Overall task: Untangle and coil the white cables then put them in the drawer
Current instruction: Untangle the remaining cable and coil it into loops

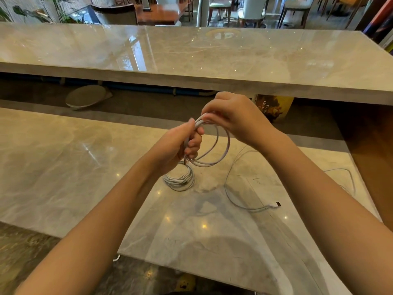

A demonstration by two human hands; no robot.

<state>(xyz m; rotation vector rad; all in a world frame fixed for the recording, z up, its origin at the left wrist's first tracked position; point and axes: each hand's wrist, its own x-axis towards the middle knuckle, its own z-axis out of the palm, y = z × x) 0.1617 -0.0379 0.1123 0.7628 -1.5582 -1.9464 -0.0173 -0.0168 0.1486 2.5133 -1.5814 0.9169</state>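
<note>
Both hands hold one white cable in loops above the worktop: the left hand is closed around the bunched loops, and the right hand pinches the top of them. A finished coil lies on the marble just below. A loose cable trails to the right, its plug lying flat.

I'm at a marble desk in a restaurant or lounge: dining chairs, wooden tables, potted plants.
</note>
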